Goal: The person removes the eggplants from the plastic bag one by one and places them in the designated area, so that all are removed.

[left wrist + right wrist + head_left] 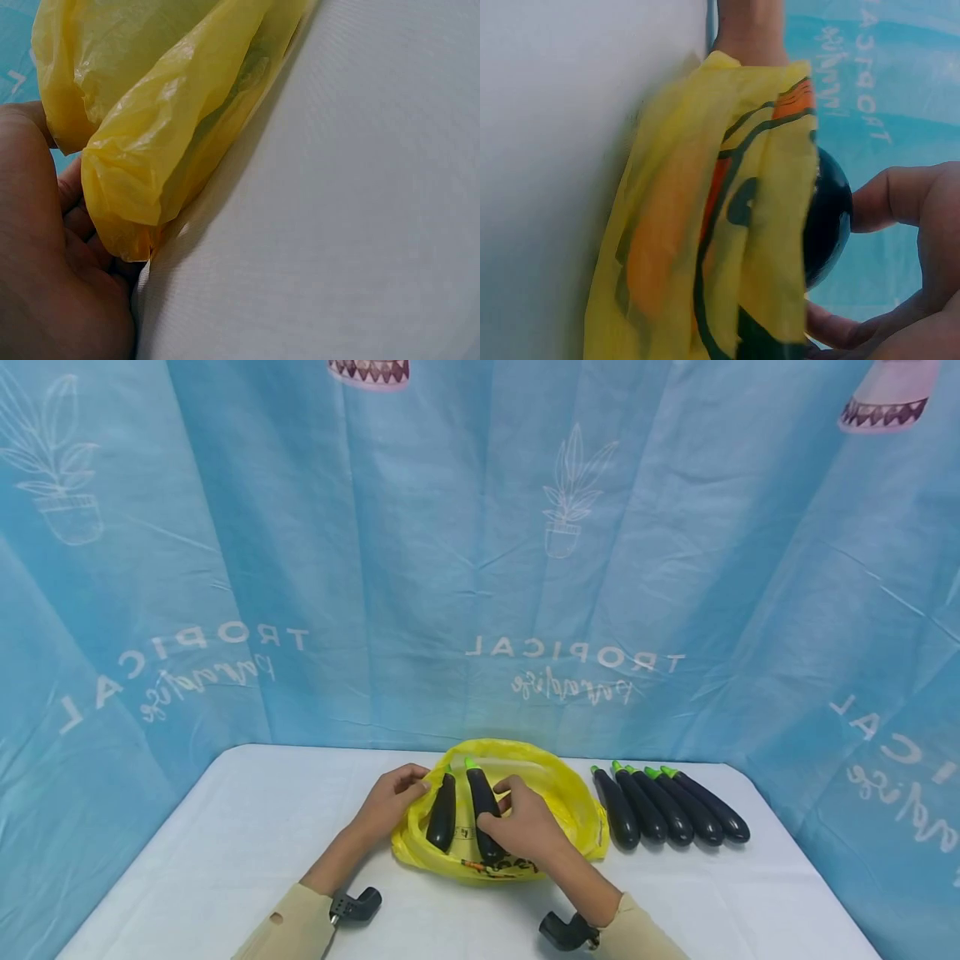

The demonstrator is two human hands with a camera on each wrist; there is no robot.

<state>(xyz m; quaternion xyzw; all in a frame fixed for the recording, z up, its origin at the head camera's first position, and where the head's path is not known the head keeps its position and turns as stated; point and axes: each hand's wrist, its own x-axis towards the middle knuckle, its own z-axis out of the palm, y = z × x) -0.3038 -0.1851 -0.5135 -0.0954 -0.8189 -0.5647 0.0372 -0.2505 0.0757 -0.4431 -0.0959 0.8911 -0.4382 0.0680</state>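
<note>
A yellow plastic bag (577,802) lies wide-mouthed on the table, dark and orange print on its near side. Inside it one eggplant (442,814) rests against the left part. My right hand (525,827) reaches over the bag and grips a second eggplant (480,789) between thumb and fingers, its green stem pointing away from me. In the right wrist view that eggplant's dark rounded end (831,217) shows beside the printed plastic. My left hand (390,802) holds the bag's left rim; in the left wrist view the yellow plastic (135,180) passes between thumb and fingers.
Several more eggplants (675,810) lie side by side right of the bag, green stems toward the back. White cloth (247,827) covers the table. A blue printed curtain (450,568) hangs behind and at both sides.
</note>
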